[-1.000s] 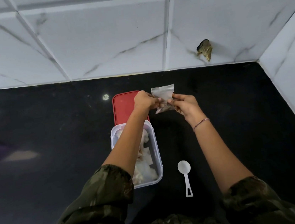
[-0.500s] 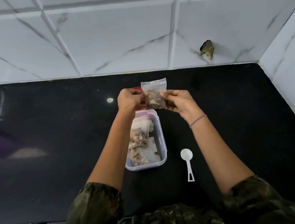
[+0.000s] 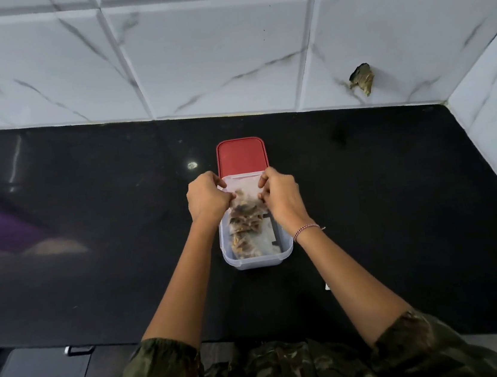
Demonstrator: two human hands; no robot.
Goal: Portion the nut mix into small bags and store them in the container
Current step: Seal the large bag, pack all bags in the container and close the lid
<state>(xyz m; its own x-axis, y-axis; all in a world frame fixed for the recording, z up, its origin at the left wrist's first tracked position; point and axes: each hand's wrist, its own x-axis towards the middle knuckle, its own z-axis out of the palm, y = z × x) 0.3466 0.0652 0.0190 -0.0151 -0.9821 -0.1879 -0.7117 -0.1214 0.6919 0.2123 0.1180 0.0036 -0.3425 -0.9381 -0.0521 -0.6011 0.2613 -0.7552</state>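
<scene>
A clear plastic container [image 3: 257, 260] stands on the black counter, with several small bags of nut mix [image 3: 244, 239] lying inside. Over its far end I hold another small clear bag of nuts [image 3: 245, 196]. My left hand [image 3: 206, 198] pinches the bag's left edge and my right hand [image 3: 280, 193] pinches its right edge. The bag's lower part reaches down into the container. The red lid [image 3: 241, 156] lies flat just behind the container.
The black counter [image 3: 106, 237] ends at a white marble-tiled wall behind and on the right. A hole with debris [image 3: 362, 78] marks the back wall. A sliver of the white spoon [image 3: 327, 286] peeks out beside my right forearm. A cabinet handle [image 3: 77, 350] sits below the counter's front edge.
Both hands have lowered the bag from in front of the lid down onto the container's far end. The view has shifted, and my right forearm now covers most of the spoon.
</scene>
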